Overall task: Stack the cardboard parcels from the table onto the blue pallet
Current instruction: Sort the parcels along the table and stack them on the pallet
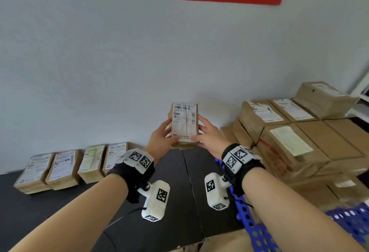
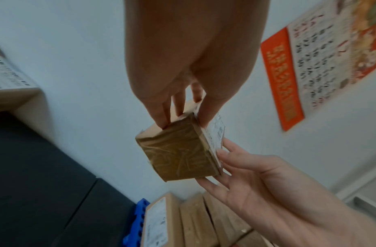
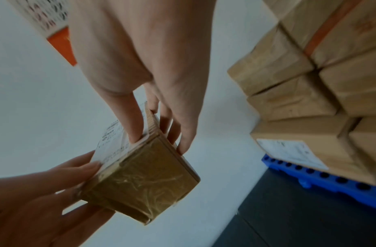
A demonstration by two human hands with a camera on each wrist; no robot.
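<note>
Cardboard parcel (image 1: 184, 125), label up, is pinched at both sides by left hand (image 1: 159, 139) and right hand (image 1: 210, 135); recommend level, square seating on the blue pallet (image 1: 247, 217) stack (image 1: 295, 132).

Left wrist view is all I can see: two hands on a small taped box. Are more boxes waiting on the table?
Observer: Yes, the head view shows four parcels in a row against the wall on the dark table, left of the held parcel.
Operator: How high is the pile on the pallet?
Observer: In the right wrist view, the stacked parcels stand at least three layers high on the blue pallet.
</note>
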